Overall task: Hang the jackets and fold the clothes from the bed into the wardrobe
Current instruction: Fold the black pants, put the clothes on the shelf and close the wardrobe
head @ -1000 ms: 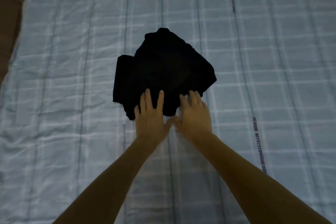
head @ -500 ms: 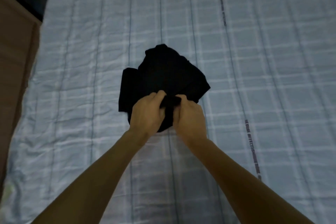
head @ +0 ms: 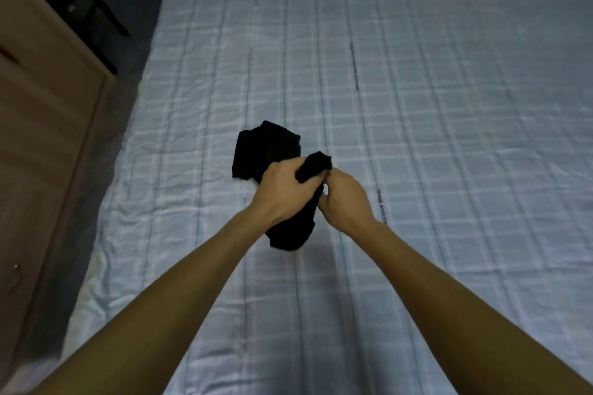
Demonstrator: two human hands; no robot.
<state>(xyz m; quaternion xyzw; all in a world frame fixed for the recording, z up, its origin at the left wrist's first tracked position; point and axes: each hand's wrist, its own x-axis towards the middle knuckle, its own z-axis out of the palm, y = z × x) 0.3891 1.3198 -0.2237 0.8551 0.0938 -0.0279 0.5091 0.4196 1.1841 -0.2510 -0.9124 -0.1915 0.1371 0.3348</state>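
Item: black garment [head: 290,231], frame centre, bunched. L hand [head: 282,189] and R hand [head: 346,199] both grip it, fingers curled tight. Long axis near-vertical in frame — tail hangs below hands, over bed [head: 449,138]. Dark heap [head: 266,151] lies upper left of hands — same piece or separate, cannot tell.

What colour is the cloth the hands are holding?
Black, seen in the head view: the cloth gripped by the left hand and right hand.

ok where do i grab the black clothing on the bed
Probably the straight left edge of the black clothing, reached from the left: it lies exposed on the bed, while the left hand and right hand, gripping the lifted black cloth, cover its near right.
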